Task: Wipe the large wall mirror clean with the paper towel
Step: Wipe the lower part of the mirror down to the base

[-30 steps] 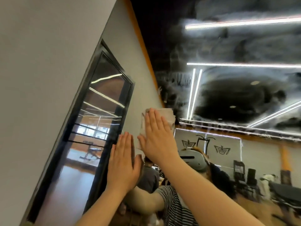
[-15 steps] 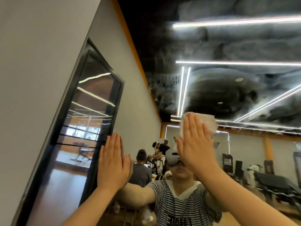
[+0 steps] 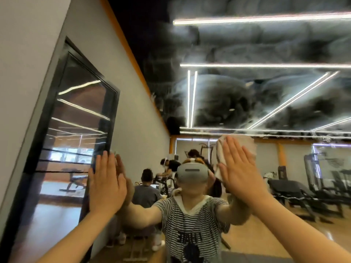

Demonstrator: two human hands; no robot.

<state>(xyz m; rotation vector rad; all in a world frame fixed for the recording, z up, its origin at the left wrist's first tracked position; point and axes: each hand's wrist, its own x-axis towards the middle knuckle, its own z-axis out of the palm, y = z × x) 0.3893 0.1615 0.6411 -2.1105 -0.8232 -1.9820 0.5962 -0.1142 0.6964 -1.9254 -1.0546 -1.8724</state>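
Two hands are flat against the wall mirror (image 3: 247, 92), fingers straight and spread open. The right hand (image 3: 240, 174) presses the white paper towel (image 3: 247, 147) onto the glass; the towel lies under its palm and shows above the fingertips and at the thumb side. The left hand (image 3: 106, 185) holds nothing and rests near the mirror's left edge, well apart from the towel.

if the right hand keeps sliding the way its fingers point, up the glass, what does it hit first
Nothing solid, it seems. The right hand presses the paper towel flat on the mirror, fingers pointing up. Above them only bare glass shows, reflecting the ceiling lights; the mirror's top edge is out of frame.
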